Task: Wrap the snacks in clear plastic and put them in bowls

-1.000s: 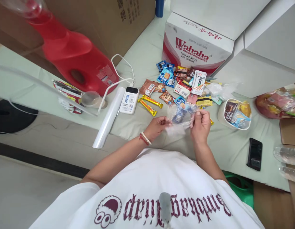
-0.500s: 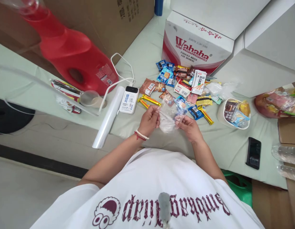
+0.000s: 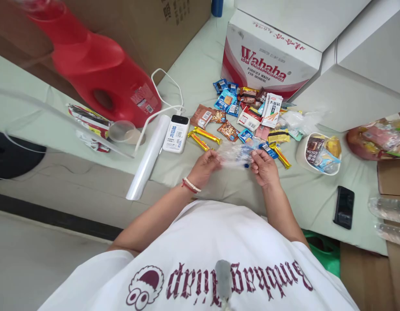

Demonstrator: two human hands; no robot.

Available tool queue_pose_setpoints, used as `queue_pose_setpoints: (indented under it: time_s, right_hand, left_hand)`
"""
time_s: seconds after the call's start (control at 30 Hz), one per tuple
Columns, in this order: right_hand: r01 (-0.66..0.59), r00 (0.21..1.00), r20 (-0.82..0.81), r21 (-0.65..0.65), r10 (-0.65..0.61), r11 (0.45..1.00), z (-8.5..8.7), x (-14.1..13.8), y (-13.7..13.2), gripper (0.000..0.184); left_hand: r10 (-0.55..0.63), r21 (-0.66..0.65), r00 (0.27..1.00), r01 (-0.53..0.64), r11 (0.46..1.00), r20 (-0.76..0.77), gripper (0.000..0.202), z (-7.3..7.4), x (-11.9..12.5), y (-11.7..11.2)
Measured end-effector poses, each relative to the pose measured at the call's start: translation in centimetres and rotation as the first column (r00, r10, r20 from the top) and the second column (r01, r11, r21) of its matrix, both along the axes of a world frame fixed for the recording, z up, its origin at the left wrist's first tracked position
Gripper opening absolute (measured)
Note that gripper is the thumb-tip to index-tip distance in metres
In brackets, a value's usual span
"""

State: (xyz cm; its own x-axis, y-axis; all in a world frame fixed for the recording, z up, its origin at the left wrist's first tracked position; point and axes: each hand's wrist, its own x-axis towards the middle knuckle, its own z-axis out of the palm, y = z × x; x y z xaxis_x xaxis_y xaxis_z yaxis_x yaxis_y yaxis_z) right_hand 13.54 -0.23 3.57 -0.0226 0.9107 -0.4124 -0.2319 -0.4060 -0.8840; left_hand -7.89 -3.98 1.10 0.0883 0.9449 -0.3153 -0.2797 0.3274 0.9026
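A clear plastic bag (image 3: 235, 154) is stretched flat between my two hands, just above the pale green table cover (image 3: 200, 73). My left hand (image 3: 204, 165), with a bead bracelet at the wrist, pinches the bag's left end. The right end is gripped by my right hand (image 3: 264, 167). Right behind the bag lies a spread of snack packets (image 3: 242, 114): two yellow bars (image 3: 204, 139), blue wafer packs, cookie packs. Something blue shows through the bag; I cannot tell whether it is inside or behind it.
A white tub of snacks (image 3: 320, 153) stands to the right, a black phone (image 3: 344, 207) nearer me. A power bank (image 3: 176, 133), a roll of plastic (image 3: 148, 157) and a red jug (image 3: 99, 73) lie left. A Wahaha box (image 3: 268, 60) stands behind.
My hands first came together and bunched the bag, then drew apart sideways, pulling it flat and lower toward the table.
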Motion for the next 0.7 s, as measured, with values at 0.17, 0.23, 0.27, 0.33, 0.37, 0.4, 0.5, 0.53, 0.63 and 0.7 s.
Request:
queue_pose_setpoints:
  time_s: [0.17,0.23,0.27,0.33,0.37,0.4,0.5,0.53,0.63,0.7]
  right_hand:
    - [-0.004,1.0,-0.005,0.023,0.004,1.0,-0.3,0.8,0.6,0.046]
    - [0.008,1.0,0.001,0.067,-0.008,0.998,-0.4,0.6,0.5,0.044]
    - [0.0,1.0,-0.003,0.089,0.0,0.996,-0.5,0.5,0.4,0.043]
    - [-0.042,0.999,-0.019,0.117,0.045,0.992,-0.6,0.3,0.3,0.043]
    - [-0.068,0.997,-0.024,0.122,0.071,0.99,-0.7,0.2,0.2,0.044]
    - [-0.089,0.996,-0.023,0.121,0.092,0.989,-0.8,0.1,0.1,0.045]
    - [-0.1,0.995,0.011,0.123,0.099,0.987,-1.0,-0.2,-0.1,0.045]
    - [-0.098,0.995,0.02,0.13,0.096,0.987,-1.1,-0.4,-0.2,0.045]
    - [-0.11,0.994,0.029,0.152,0.107,0.982,-1.1,-0.8,-0.2,0.047]
    - [-0.127,0.992,0.043,0.166,0.121,0.978,-0.9,-0.9,-0.3,0.048]
  left_hand:
    - [-0.118,-0.067,0.993,0.117,0.991,-0.005,0.041,0.8,-1.9,-0.3]
    - [-0.185,-0.026,0.967,0.183,0.983,-0.173,0.032,0.9,-3.2,-0.3]
    - [-0.149,0.021,0.941,0.163,0.986,-0.302,0.028,1.0,-3.9,-0.3]
    - [0.061,0.179,0.835,0.046,0.983,-0.547,0.021,1.4,-5.0,-0.3]
    - [0.178,0.273,0.771,-0.006,0.962,-0.612,0.018,1.6,-5.2,-0.4]
    - [0.259,0.351,0.728,-0.027,0.936,-0.635,0.014,1.9,-5.2,-0.4]
    - [0.254,0.444,0.754,0.055,0.894,-0.605,0.01,2.6,-3.7,-0.2]
    - [0.222,0.443,0.769,0.088,0.892,-0.599,0.014,2.7,-2.8,0.0]
    - [0.155,0.397,0.765,0.141,0.907,-0.625,0.022,2.2,0.4,1.5]
    - [0.112,0.376,0.782,0.164,0.912,-0.613,0.02,1.6,2.0,2.5]
